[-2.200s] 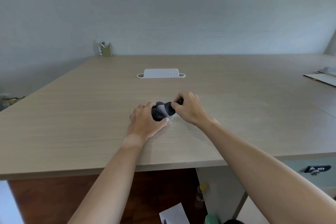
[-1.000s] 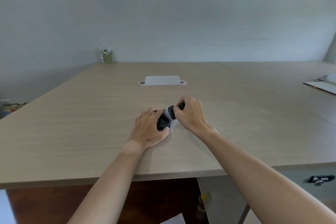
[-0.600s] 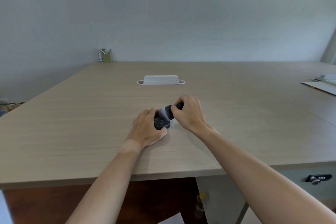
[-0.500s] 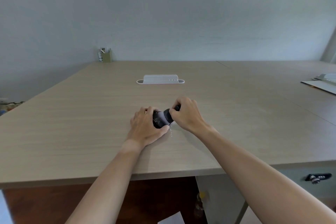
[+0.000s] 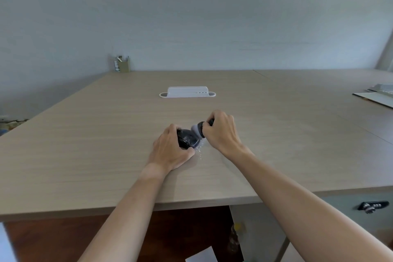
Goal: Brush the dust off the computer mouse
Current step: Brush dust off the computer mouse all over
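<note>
A black computer mouse lies on the wooden table, speckled with pale dust. My left hand grips it from the left and near side, thumb along its front edge. My right hand is closed around a small brush with a dark handle and grey bristles. The bristles touch the mouse's upper right side. White dust specks lie on the table just right of the mouse.
A white tray-like holder sits farther back at the table's middle. A pen cup stands at the far left corner. Papers lie at the right edge. A drawer handle shows below the table's front right.
The brush has swept back and forth over the mouse, now at its upper right side. My left hand has kept hold of the mouse. The camera view shifted slightly.
</note>
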The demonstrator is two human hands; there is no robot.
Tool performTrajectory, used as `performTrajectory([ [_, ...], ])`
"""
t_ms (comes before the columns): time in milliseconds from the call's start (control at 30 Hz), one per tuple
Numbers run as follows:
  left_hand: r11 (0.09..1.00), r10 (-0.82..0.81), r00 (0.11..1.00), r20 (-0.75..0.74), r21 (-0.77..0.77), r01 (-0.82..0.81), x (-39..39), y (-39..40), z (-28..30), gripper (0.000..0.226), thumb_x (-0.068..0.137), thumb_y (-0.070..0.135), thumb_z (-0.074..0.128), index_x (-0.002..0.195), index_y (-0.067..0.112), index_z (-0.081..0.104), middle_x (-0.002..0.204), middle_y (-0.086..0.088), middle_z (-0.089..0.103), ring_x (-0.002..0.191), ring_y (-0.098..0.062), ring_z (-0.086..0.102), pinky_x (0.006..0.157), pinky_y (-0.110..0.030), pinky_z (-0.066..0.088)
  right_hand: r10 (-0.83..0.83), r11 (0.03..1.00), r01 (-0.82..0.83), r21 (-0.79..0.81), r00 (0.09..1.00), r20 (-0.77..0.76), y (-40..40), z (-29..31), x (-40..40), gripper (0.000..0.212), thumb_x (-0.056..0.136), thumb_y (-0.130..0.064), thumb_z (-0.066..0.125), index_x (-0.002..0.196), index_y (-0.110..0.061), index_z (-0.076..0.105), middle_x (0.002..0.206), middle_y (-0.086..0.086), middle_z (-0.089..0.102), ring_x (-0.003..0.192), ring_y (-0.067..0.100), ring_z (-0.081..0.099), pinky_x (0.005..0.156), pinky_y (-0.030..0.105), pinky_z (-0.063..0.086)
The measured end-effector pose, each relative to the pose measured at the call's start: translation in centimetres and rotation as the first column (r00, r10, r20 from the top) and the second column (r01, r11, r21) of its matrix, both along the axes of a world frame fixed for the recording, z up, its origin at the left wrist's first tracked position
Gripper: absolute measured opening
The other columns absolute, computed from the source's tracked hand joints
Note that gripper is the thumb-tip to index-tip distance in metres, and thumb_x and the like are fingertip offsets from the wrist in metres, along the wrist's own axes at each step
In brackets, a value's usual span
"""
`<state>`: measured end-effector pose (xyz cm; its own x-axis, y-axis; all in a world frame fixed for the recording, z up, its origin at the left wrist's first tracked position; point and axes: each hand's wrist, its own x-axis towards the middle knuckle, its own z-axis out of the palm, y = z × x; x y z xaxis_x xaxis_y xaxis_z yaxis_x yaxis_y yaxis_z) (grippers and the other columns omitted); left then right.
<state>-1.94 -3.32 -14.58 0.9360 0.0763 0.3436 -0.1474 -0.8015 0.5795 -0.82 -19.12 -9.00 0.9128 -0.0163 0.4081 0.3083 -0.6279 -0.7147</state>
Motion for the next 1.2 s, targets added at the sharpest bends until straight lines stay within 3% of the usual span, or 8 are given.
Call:
performTrajectory([
  [133, 0.997, -0.055, 0.998, 0.035, 0.053, 0.053, 0.1, 0.1, 0.0, 0.06, 0.06, 0.047, 0.056, 0.118, 0.036, 0.046, 0.117, 0.012, 0.056, 0.111, -0.019, 0.053, 0.091, -0.038, 0.042, 0.068, 0.998, -0.068, -0.009, 0.996, -0.058, 0.2, 0.1, -0.2, 0.014, 0.074, -0.007, 0.056, 0.071, 0.005, 0.065, 0.073, 0.015, 0.069, 0.068, 0.029, 0.054, 0.053, 0.032, 0.042],
  [233, 0.994, -0.032, 0.999, 0.007, 0.109, 0.031, 0.1, 0.1, -0.2, 0.062, 0.062, 0.05, 0.053, 0.123, 0.036, 0.046, 0.121, 0.005, 0.05, 0.117, -0.024, 0.049, 0.099, -0.042, 0.04, 0.011, 1.0, -0.012, -0.012, 0.997, -0.073, 0.0, 0.0, -0.1, 0.036, 0.056, -0.017, 0.045, 0.073, 0.014, 0.056, 0.064, 0.021, 0.054, 0.061, 0.025, 0.036, 0.05, 0.037, 0.034],
  [400, 0.995, 0.005, 1.0, 0.004, 0.098, -0.006, 0.1, -0.1, -0.1, 0.058, 0.064, 0.048, 0.056, 0.119, 0.03, 0.046, 0.116, 0.002, 0.047, 0.116, -0.026, 0.046, 0.097, -0.04, 0.037, 0.04, 0.999, -0.04, 0.016, 0.999, -0.036, 0.3, 0.3, -0.4, 0.019, 0.073, -0.006, 0.055, 0.075, 0.01, 0.065, 0.078, 0.023, 0.069, 0.072, 0.037, 0.056, 0.057, 0.041, 0.047],
  [567, 0.996, -0.003, 1.0, 0.013, 0.094, 0.002, 0.1, 0.1, -0.1, 0.054, 0.066, 0.042, 0.055, 0.117, 0.027, 0.045, 0.119, 0.005, 0.055, 0.115, -0.024, 0.049, 0.095, -0.041, 0.039, 0.007, 1.0, -0.008, -0.02, 0.999, -0.052, 0.1, -0.1, 0.0, 0.036, 0.058, -0.017, 0.044, 0.071, 0.016, 0.052, 0.06, 0.02, 0.047, 0.06, 0.024, 0.035, 0.05, 0.038, 0.031],
  [767, 0.992, 0.049, 0.999, 0.015, 0.111, -0.051, 0.3, -0.1, -0.3, 0.045, 0.074, 0.032, 0.058, 0.116, 0.025, 0.045, 0.115, 0.0, 0.053, 0.115, -0.027, 0.044, 0.094, -0.039, 0.034, 0.083, 0.996, -0.082, 0.03, 0.995, -0.059, 0.4, 0.1, -0.2, 0.017, 0.076, -0.005, 0.057, 0.074, 0.008, 0.067, 0.077, 0.021, 0.071, 0.066, 0.027, 0.053, 0.053, 0.03, 0.039],
  [900, 0.994, 0.054, 0.998, 0.017, 0.096, -0.055, 0.3, 0.0, -0.4, 0.046, 0.074, 0.027, 0.057, 0.118, 0.024, 0.045, 0.121, -0.001, 0.053, 0.117, -0.026, 0.043, 0.096, -0.039, 0.034, 0.013, 1.0, -0.012, 0.004, 0.999, -0.034, 0.3, -0.3, 0.3, 0.045, 0.055, -0.019, 0.044, 0.077, 0.019, 0.057, 0.063, 0.026, 0.052, 0.06, 0.027, 0.035, 0.053, 0.034, 0.031],
  [1067, 0.997, 0.028, 1.0, 0.002, 0.07, -0.028, 0.4, 0.0, -0.4, 0.04, 0.074, 0.024, 0.055, 0.112, 0.023, 0.042, 0.118, 0.001, 0.054, 0.114, -0.024, 0.045, 0.094, -0.038, 0.032, 0.049, 0.998, -0.049, 0.041, 0.999, -0.013, 0.9, 0.0, -0.2, 0.021, 0.072, -0.004, 0.055, 0.075, 0.016, 0.062, 0.077, 0.032, 0.065, 0.06, 0.034, 0.044, 0.051, 0.034, 0.034],
  [1200, 0.996, 0.05, 0.999, 0.019, 0.078, -0.051, 0.6, 0.1, -0.4, 0.042, 0.075, 0.026, 0.058, 0.113, 0.021, 0.043, 0.119, 0.0, 0.055, 0.114, -0.025, 0.046, 0.093, -0.038, 0.033, 0.017, 0.998, -0.019, -0.061, 0.999, -0.031, 0.7, 0.0, -0.2, 0.02, 0.058, -0.003, 0.047, 0.047, -0.007, 0.031, 0.046, 0.011, 0.023, 0.057, 0.025, 0.016, 0.047, 0.029, 0.017],
])
